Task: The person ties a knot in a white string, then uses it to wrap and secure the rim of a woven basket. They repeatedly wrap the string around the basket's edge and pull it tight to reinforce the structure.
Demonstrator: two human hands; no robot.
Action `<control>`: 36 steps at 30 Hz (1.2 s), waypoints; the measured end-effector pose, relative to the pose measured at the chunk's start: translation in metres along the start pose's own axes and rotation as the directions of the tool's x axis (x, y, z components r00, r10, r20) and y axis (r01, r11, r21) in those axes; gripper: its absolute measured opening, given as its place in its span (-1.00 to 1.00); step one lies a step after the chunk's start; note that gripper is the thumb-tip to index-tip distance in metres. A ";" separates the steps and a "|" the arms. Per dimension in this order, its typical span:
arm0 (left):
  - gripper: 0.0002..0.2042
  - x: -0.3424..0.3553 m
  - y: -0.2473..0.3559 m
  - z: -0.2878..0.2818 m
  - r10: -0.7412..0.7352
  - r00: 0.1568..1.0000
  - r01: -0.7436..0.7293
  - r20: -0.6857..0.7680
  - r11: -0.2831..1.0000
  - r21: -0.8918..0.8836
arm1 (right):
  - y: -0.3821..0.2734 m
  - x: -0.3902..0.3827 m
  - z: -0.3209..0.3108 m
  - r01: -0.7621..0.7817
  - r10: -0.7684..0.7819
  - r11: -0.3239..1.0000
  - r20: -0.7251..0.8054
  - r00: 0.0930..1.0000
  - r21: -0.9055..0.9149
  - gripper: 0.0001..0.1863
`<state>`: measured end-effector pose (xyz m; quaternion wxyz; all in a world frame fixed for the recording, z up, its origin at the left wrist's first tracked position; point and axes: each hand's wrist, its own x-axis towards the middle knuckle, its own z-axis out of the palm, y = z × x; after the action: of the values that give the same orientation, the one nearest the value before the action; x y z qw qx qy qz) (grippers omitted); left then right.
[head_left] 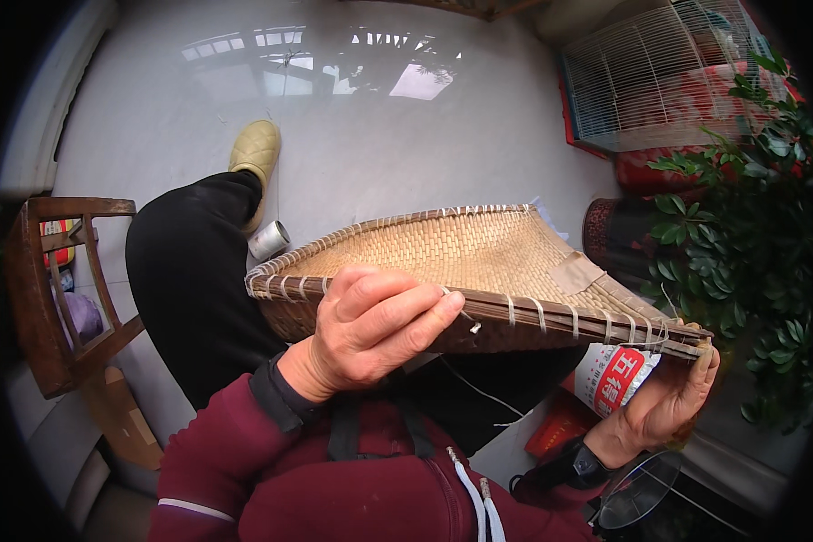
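Basket [425, 248] lies just fwd of both hands, long axis approx. L–R; L hand [366, 325] grips nr rim [556, 318] abt mid, R hand [661, 402] pinches its R tip.

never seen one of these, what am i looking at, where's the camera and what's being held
There's no machine here: these are a person's two bare hands. The one picture comes from a fisheye camera worn on the head, looking down, so straight edges bend. The left hand grips the near rim of a woven basket above the lap; the right hand holds its right end. A small can is on the grey floor. At the right are a wire cage and a leafy plant.
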<state>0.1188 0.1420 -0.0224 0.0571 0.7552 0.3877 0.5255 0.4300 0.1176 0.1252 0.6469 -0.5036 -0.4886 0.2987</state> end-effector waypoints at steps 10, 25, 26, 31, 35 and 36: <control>-0.56 -0.029 0.017 -0.017 -0.003 0.980 0.039 0.200 0.983 -0.177 | 0.008 0.008 -0.028 -0.019 0.019 1.000 -0.034 0.999 -0.010 -0.76; -0.63 -0.008 -0.025 -0.042 -0.290 0.831 0.345 0.475 0.938 -0.031 | 0.010 0.013 -0.005 0.025 -0.025 1.000 -0.007 1.000 0.005 -0.80; -0.62 -0.009 -0.031 -0.042 -0.305 0.827 0.365 0.472 0.930 -0.038 | 0.016 0.008 0.000 0.049 -0.049 0.999 0.014 0.999 0.020 -0.83; -0.54 0.005 -0.038 -0.040 -0.249 0.813 0.275 0.527 0.961 0.030 | 0.021 0.000 0.013 0.097 -0.095 0.995 -0.090 0.991 0.022 -0.89; -0.27 0.053 0.013 -0.046 -0.284 0.815 0.199 0.505 0.956 0.216 | 0.019 0.008 0.025 0.100 -0.096 0.995 -0.185 0.978 0.011 -0.87; -0.32 0.067 0.029 -0.042 -0.247 0.813 0.182 0.527 0.968 0.172 | 0.019 0.009 0.027 0.100 -0.096 0.995 -0.181 0.979 0.013 -0.87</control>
<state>0.1090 0.1519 0.0610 0.1808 0.8264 0.4676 0.2563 0.4102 0.1411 0.1107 0.7079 -0.4967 -0.4491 0.2248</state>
